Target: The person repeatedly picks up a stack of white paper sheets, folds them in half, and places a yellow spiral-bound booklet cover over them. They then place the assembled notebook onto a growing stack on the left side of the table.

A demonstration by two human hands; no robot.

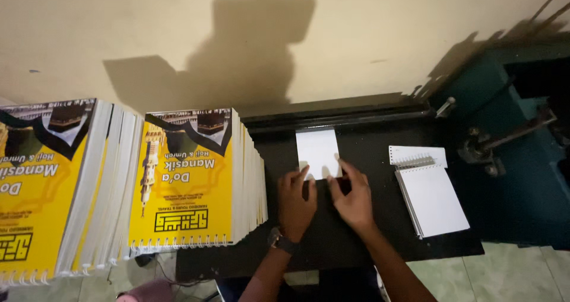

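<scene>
A small stack of white sheets (317,151) lies on the black bed of a machine (332,231), its far edge against the black bar at the back. My left hand (295,202) rests flat on the bed with its fingertips on the near left corner of the sheets. The fingertips of my right hand (352,196) press the sheets' near right corner. Neither hand is closed around anything. A watch sits on my left wrist.
Two tall stacks of yellow spiral-bound booklets (190,177) (41,189) stand to the left. A white spiral-bound pad (432,200) with a punched sheet lies on the bed's right side. A teal machine frame with a metal lever (504,139) stands at right. A beige wall runs behind.
</scene>
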